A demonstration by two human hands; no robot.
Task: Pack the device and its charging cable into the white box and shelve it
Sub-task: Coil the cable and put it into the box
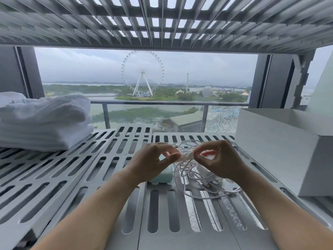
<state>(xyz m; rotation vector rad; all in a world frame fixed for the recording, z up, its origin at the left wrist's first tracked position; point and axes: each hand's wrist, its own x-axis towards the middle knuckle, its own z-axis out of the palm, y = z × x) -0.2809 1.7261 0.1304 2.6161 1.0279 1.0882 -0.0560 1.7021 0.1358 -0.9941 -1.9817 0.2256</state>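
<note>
On the slatted shelf [75, 168] the white box [270, 150] stands open at our right. We judge we are bundling the charging cable [189, 170]: our left hand [153, 159] and right hand [219, 159] each pinch its loops, the mint device [161, 177] lying on the shelf beneath the left. Next we need a tight coil that fits.
</note>
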